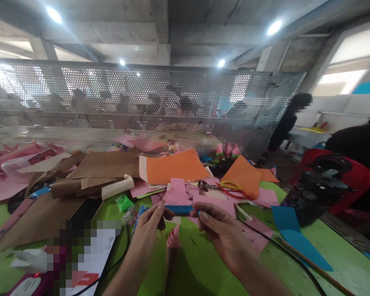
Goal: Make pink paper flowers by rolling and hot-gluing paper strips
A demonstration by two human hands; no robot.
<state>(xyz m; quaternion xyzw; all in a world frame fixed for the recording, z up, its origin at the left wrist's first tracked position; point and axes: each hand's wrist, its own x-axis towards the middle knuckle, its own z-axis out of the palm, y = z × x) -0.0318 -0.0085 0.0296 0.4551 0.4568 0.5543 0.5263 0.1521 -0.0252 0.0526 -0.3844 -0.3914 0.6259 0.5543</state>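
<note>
Between my two hands a narrow blue strip (179, 210) stretches level, its ends at my fingertips; it looks like paper or foam. My left hand (152, 218) pinches the left end between thumb and fingers. At the other end my right hand (217, 222) is closed too, a bit of blue showing at its fingertips. Below the strip lies a pink swirl-topped piece (173, 238) with a brownish lower part, pointing away from me. A pink sheet (175, 190) lies just beyond the strip.
The green table (148, 267) carries orange sheets (175, 166), brown sheets (107, 164), red-handled scissors (231, 191), a blue sheet (291, 234) and a black cable (274, 242). A perforated metal screen (126, 107) stands behind. People and a red chair (357, 176) are at right.
</note>
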